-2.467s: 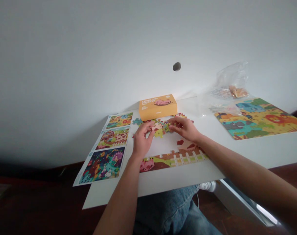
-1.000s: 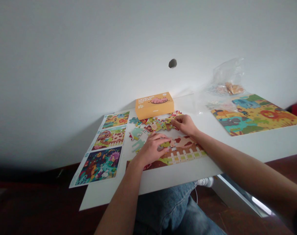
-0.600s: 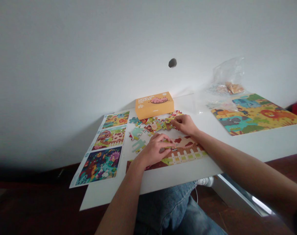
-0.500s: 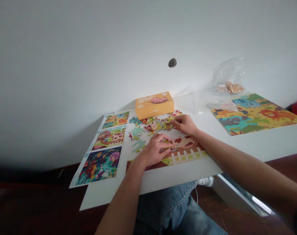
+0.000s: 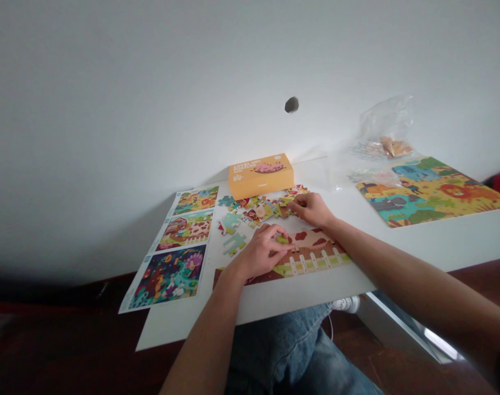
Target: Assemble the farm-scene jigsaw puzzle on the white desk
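Note:
My left hand [image 5: 265, 252] rests on the partly joined cow-and-fence puzzle [image 5: 315, 258]. Its thumb and index finger close on a puzzle piece [image 5: 281, 240] at the puzzle's upper left edge, mostly hidden by the fingers. Beyond it, my right hand [image 5: 311, 210] pinches a brownish-green puzzle piece [image 5: 284, 208] at the right side of the loose pile. Overlapping loose pieces [image 5: 258, 212] lie between the hands and the orange box. Closer to the left, a pale green piece [image 5: 234, 243] lies apart on the white table [image 5: 266, 307].
An orange puzzle box [image 5: 262, 178] stands against the wall behind the pile. On the left lies a reference sheet [image 5: 179, 248] with three pictures, overhanging the edge. To the right are a finished safari puzzle [image 5: 434, 192] and a clear plastic bag [image 5: 385, 123] with orange contents.
My left thumb and index finger have drawn closer together at the puzzle's edge. The right hand keeps its pinch in nearly the same place. The view has shifted slightly.

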`<state>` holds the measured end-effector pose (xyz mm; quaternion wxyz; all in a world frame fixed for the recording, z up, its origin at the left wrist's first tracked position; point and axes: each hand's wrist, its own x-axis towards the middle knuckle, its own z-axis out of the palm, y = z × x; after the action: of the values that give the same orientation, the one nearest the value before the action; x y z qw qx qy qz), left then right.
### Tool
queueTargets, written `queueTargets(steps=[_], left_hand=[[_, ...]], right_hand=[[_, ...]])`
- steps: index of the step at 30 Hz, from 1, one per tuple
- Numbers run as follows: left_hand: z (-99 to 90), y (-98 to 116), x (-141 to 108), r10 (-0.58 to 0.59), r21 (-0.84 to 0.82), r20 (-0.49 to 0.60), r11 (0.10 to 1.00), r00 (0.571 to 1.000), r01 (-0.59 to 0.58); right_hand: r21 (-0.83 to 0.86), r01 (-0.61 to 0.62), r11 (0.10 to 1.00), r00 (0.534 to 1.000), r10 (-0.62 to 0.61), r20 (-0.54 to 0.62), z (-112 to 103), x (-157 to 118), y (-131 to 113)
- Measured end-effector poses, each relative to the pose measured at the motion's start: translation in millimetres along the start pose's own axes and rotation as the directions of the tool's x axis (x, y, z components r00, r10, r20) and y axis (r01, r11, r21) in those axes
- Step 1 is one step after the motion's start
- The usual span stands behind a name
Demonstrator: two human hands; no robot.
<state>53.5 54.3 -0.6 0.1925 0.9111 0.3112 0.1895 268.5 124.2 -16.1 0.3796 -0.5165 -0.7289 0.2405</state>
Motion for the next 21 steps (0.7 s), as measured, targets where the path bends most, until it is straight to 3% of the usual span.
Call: queueTargets(steps=[5,9,13,17,21], left_hand=[[-12.8,9.7,-7.3,-0.083,0.068,0.009,0.994,0.996,0.082],[-15.8,37.9,-41.0,-0.292,0.236,0.038,0.932,0.956,0.275],[18.4,62.5,-83.2,-0.483,0.436,-0.007,0.786,0.876,0.437],[53.8,69.5,-99.1,-0.490,0.562,-0.192,0.655,0.850,0.504],[59.6,68.2,-96.6,-0.484,0.573,-0.244,0.627,0.840,0.528]], right_hand=[[-0.136,0.083,0.987,0.997,-0.082,0.014,-7.9,1.1,-1.7],[-0.361,0.195,0.912,0.981,-0.177,0.083,-21.9,-20.9,-36.3],[-0.448,0.421,0.789,0.906,-0.340,0.252,-0.4,-84.5,-79.7],[-0.499,0.318,0.806,0.947,-0.241,0.214,41.0,-139.9,-82.0],[-0.528,0.266,0.807,0.962,-0.187,0.198,53.0,-147.4,-63.9]])
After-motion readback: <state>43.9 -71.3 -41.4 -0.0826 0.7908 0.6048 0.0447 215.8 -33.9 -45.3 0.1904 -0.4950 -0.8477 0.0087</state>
